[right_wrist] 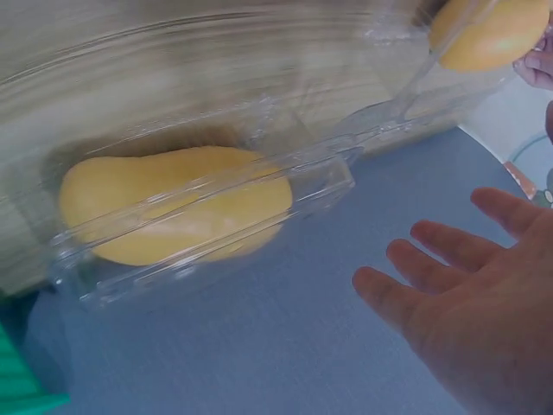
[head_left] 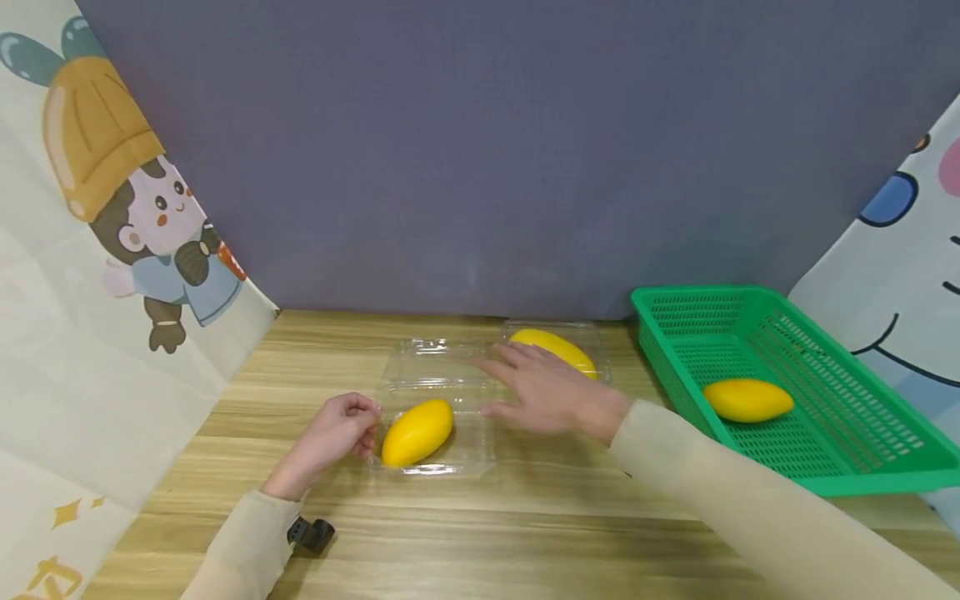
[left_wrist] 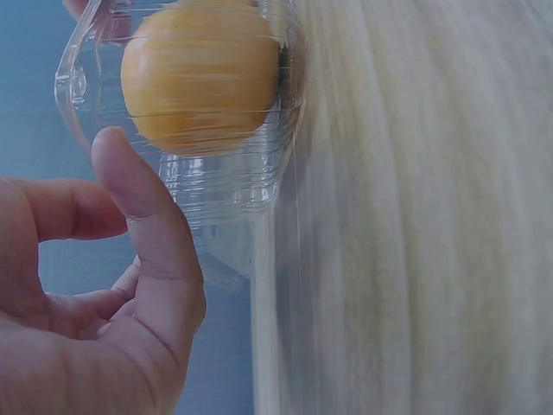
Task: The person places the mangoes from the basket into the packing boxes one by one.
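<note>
The left hand (head_left: 337, 433) has its fingers loosely bent at the left edge of the front container (head_left: 472, 439), the thumb tip overlapping the rim in the left wrist view; whether it pinches the plastic cannot be told. The right hand (head_left: 551, 392) spreads its fingers nearly straight and holds nothing, hanging between the front container and the rear container (head_left: 590, 335), apart from both in the right wrist view. The front mango (head_left: 417, 433) lies slantwise in the front container, beside its left wall, with the lid (head_left: 442, 362) folded back behind it; the rear mango (head_left: 551, 343) lies in the rear container. Farther right, a third mango (head_left: 748, 400) rests near the left wall of a green basket (head_left: 675, 387). All stand on a tabletop (head_left: 450, 542) with pale and darker wood grain, backed by a blue-grey panel (head_left: 465, 150) of woven look, with a cartoon-printed sheet (head_left: 45, 275) on the left and another printed sheet (head_left: 896, 292) on the right. The mangoes are smooth, yellow and tapered ovals; the containers are thin, glossy, transparent plastic with ridged rims; the basket is slotted plastic. Both sleeves (head_left: 720, 479) are plain cream, and a black device (head_left: 311, 535) sits by the left cuff.
</note>
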Demonstrator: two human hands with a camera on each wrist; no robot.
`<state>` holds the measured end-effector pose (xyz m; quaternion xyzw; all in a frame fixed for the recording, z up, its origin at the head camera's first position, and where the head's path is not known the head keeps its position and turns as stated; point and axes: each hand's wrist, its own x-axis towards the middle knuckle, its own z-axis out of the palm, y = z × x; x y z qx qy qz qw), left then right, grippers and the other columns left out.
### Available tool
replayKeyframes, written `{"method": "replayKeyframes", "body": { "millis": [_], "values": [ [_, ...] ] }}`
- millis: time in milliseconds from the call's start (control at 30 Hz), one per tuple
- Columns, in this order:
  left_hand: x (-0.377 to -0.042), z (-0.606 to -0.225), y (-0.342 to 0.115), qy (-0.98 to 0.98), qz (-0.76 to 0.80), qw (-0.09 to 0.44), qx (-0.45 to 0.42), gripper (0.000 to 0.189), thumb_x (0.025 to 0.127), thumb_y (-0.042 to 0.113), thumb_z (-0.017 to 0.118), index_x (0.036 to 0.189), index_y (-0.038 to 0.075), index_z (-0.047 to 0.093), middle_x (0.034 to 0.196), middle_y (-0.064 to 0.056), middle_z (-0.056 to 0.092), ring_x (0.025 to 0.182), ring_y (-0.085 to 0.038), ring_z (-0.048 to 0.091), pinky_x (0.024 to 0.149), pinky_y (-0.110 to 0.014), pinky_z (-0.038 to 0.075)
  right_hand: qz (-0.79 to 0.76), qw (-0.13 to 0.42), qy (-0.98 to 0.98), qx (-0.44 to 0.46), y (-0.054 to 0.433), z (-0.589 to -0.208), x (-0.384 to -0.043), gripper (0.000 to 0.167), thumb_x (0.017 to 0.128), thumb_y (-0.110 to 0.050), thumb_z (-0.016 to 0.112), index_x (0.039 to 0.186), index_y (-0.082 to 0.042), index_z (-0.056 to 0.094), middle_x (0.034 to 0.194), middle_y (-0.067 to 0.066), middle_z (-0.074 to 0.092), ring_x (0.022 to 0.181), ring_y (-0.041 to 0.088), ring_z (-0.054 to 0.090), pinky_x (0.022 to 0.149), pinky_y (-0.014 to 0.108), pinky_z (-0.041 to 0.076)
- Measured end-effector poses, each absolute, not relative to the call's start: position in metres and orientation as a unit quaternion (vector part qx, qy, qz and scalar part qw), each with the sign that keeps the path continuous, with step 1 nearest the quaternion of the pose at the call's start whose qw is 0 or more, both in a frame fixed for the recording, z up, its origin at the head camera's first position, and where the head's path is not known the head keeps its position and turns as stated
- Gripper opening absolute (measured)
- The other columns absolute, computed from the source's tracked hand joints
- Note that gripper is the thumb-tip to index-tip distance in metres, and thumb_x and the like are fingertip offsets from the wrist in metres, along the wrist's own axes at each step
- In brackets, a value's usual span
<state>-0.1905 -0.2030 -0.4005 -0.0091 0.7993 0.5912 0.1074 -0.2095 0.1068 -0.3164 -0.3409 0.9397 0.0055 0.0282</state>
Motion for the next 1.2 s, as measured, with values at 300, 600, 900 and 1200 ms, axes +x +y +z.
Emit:
{"method": "replayKeyframes", "body": {
  "millis": [300,600,900,1200],
  "values": [
    [-0.191,-0.402,-0.202,0.798,0.593,0.107,-0.011,0.021,0.094,0.007,0.047,0.107,-0.010,0.051,0.080,-0.016,0.055,0.063,-0.022,0.053,0.056,-0.032,0.053,0.000,0.023,0.943,-0.332,0.123,-0.312,-0.204,0.080,0.085,-0.075,0.024,0.149,-0.028,0.022,0.153,0.010,0.021,0.140,0.030,0.019,0.113,0.047,0.016],
    [-0.190,-0.401,-0.202,0.793,0.600,0.107,-0.008,0.021,0.092,0.005,0.048,0.106,-0.011,0.050,0.076,-0.016,0.055,0.060,-0.021,0.052,0.053,-0.032,0.053,-0.038,0.021,0.953,-0.301,0.150,-0.295,-0.205,0.076,0.088,-0.069,0.034,0.148,-0.024,0.028,0.152,0.012,0.023,0.138,0.033,0.021,0.111,0.052,0.019],
    [-0.189,-0.399,-0.201,0.798,0.593,0.107,-0.002,0.021,0.094,0.007,0.049,0.107,-0.010,0.051,0.079,-0.018,0.055,0.062,-0.021,0.053,0.055,-0.033,0.053,-0.034,0.011,0.958,-0.285,0.181,-0.284,-0.207,0.075,0.089,-0.065,0.040,0.147,-0.019,0.031,0.151,0.016,0.024,0.138,0.036,0.020,0.109,0.055,0.020],
    [-0.190,-0.400,-0.202,0.800,0.591,0.107,0.001,0.022,0.094,0.007,0.049,0.107,-0.010,0.051,0.078,-0.017,0.055,0.062,-0.021,0.053,0.055,-0.033,0.053,-0.013,0.008,0.963,-0.270,0.209,-0.279,-0.208,0.075,0.089,-0.064,0.041,0.147,-0.017,0.031,0.151,0.018,0.024,0.137,0.038,0.021,0.107,0.060,0.018]
  ]
}}
